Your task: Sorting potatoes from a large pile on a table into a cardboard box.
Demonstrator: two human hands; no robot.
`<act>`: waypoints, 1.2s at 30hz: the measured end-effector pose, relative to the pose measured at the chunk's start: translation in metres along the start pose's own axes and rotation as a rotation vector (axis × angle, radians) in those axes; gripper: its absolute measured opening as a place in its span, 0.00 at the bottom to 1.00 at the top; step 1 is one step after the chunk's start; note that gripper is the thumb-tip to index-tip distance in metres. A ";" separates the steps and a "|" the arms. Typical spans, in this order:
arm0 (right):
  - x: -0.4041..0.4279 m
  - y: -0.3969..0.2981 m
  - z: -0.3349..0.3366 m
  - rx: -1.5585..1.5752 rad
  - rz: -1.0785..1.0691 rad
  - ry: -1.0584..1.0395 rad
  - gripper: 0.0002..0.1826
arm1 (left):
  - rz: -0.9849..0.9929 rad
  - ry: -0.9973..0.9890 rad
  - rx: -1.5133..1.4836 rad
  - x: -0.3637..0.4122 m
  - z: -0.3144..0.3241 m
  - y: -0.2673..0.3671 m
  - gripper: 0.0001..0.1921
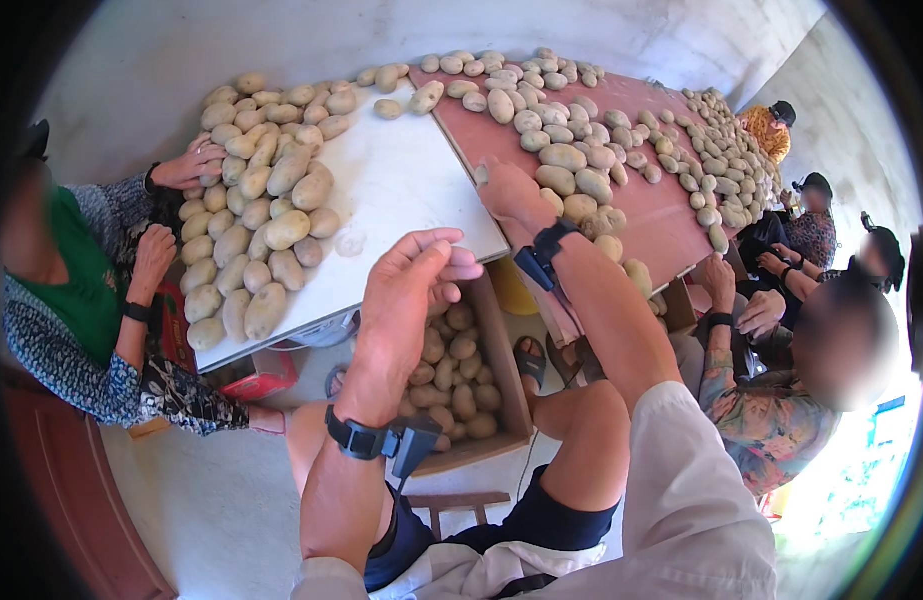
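My left hand (416, 270) hangs above a cardboard box (510, 352) of potatoes (461, 367), near the front edge of a white tabletop (401, 172). Its fingers are loosely bent and apart, with no object visible in them. My right hand (512, 193) reaches over the seam onto a reddish tabletop (656, 240), left of a spread of potatoes (574, 157). Something small and pale shows at its fingertips; the back of the hand hides the rest, so I cannot tell what it is. Both wrists wear black straps with small devices.
A potato heap (259, 187) covers the white table's left side, where a co-worker's hand (191, 163) rests. At right, another co-worker's hand (720, 281) touches a potato by the red table's edge. More people sit beyond. A red box (262, 375) stands under the white table.
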State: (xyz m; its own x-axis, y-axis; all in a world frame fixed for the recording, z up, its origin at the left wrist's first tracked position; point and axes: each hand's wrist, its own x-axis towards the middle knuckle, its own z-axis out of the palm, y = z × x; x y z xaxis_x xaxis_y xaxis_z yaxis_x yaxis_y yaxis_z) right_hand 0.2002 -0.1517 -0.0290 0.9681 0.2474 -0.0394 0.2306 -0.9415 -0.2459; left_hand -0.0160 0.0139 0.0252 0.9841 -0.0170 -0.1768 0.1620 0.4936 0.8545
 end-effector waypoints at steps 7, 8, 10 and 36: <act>-0.089 0.001 -0.034 1.412 -0.064 -0.257 0.27 | 0.018 0.110 0.028 0.000 -0.009 0.001 0.14; -0.101 -0.002 -0.042 1.493 -0.106 -0.295 0.26 | 0.017 0.112 0.051 0.000 -0.008 0.001 0.15; -0.122 -0.004 -0.058 1.580 -0.150 -0.431 0.26 | -0.009 0.088 0.129 -0.002 -0.004 0.000 0.20; -0.204 0.011 -0.022 0.315 -0.206 -0.351 0.20 | 0.065 0.048 0.173 0.022 -0.030 0.002 0.20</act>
State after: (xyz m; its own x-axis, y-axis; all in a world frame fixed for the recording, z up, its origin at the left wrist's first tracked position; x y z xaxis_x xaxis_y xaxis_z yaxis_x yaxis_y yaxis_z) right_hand 0.0072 -0.2179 -0.0019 0.8023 0.5330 -0.2688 0.3201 -0.7641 -0.5601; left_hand 0.0039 0.0405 0.0088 0.9890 0.0532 -0.1381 0.1126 0.3353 0.9354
